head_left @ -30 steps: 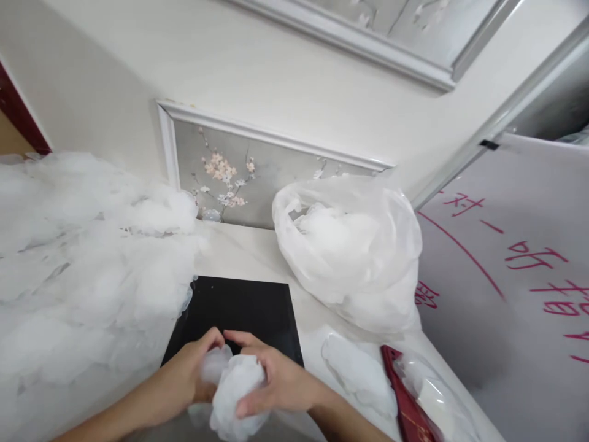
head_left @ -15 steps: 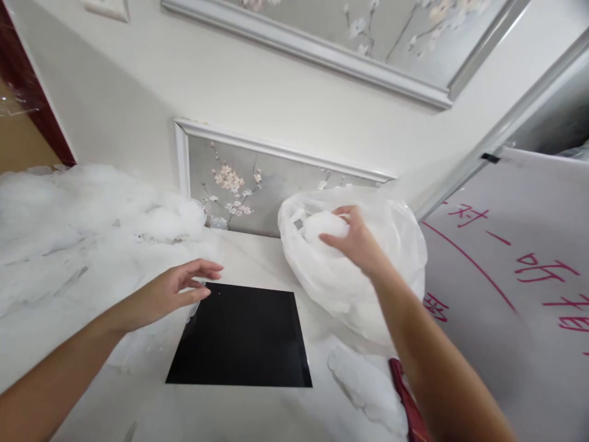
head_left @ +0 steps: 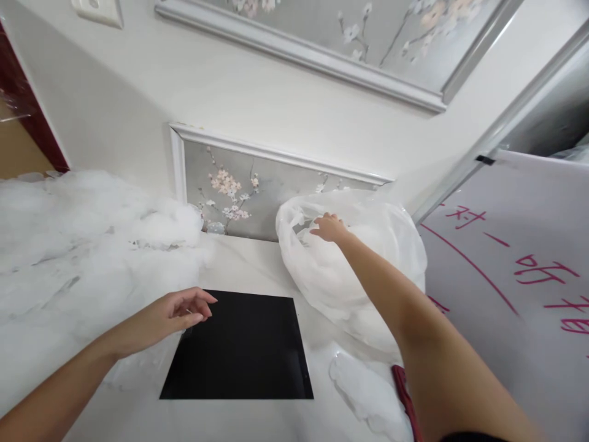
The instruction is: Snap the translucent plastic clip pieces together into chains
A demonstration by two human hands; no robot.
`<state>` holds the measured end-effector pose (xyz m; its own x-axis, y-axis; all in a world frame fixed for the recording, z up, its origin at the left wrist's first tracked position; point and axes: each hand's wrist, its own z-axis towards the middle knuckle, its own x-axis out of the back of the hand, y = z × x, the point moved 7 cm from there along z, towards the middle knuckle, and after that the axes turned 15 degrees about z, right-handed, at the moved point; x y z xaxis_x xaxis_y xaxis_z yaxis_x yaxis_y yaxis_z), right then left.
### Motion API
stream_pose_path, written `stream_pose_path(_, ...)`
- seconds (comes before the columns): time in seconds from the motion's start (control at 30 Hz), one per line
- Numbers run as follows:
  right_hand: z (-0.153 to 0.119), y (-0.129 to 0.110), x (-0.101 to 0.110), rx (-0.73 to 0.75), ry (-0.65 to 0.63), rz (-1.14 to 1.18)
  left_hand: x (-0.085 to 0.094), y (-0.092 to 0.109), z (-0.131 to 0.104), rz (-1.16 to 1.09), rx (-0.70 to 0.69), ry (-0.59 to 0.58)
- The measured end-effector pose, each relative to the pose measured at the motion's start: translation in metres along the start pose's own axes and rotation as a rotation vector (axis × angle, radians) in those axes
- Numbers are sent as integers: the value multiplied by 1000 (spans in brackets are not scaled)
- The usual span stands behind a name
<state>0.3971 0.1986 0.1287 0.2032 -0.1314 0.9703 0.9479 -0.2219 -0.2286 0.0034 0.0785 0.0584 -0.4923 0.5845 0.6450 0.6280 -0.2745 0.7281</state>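
Observation:
My right hand (head_left: 327, 228) reaches into the mouth of a white plastic bag (head_left: 368, 270) that stands at the back right of the white table (head_left: 230, 417); its fingers dip among the white fluffy stuffing inside, and whether they grip any is hidden. My left hand (head_left: 177, 310) hovers with fingers apart and nothing in it, at the near left corner of a black square sheet (head_left: 239, 347) lying flat on the table. It is close to the edge of a large heap of white stuffing (head_left: 78, 258) on the left.
A loose wad of white stuffing (head_left: 363, 393) lies right of the black sheet, beside a red object (head_left: 405, 393) partly hidden by my forearm. A framed flower picture (head_left: 257, 184) leans on the wall behind. A whiteboard with red writing (head_left: 515, 270) stands at the right.
A second ago both hands squeezed a wad of stuffing over the black sheet. My right hand carried it to the bag and has pushed deeper in; my left hand drew back, empty.

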Motion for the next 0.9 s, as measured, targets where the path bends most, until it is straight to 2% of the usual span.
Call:
stream_pose_path(0.13, 5, -1, -5, 3, 46, 107, -5, -4, -6, -15, 14, -43)
stream_pose_path(0.27, 0, 10, 17, 15, 106, 287, -1, -11, -10, -77, 38, -5)
stream_pose_path(0.33, -14, 13, 30, 22, 140, 389, 1, -12, -10, -112, 50, 39)
stream_pose_path(0.4, -42, 6, 36, 60, 131, 597, 1, -7, -9, -141, 42, 98)
stream_pose_path(0.43, -60, -1, 35, 87, 91, 871, -1, -2, -8, -159, 27, 124)
stream_pose_path(0.5, -101, -27, 22, 130, -96, 1294, -9, 14, -6, -218, -23, 180)
stream_pose_path(0.6, -163, -66, -10, 39, -353, 1539, -26, 43, -4, -333, -112, 246)
stream_pose_path(0.67, -193, -87, -31, -21, -470, 1663, -40, 61, -3, -372, -175, 249)
stream_pose_path(0.77, -215, -104, -53, -81, -537, 1789, -55, 74, -3, -357, -187, 257)
stream_pose_path(0.9, -226, -117, -71, -79, -579, 1819, -55, 66, -4, -330, -89, 381)
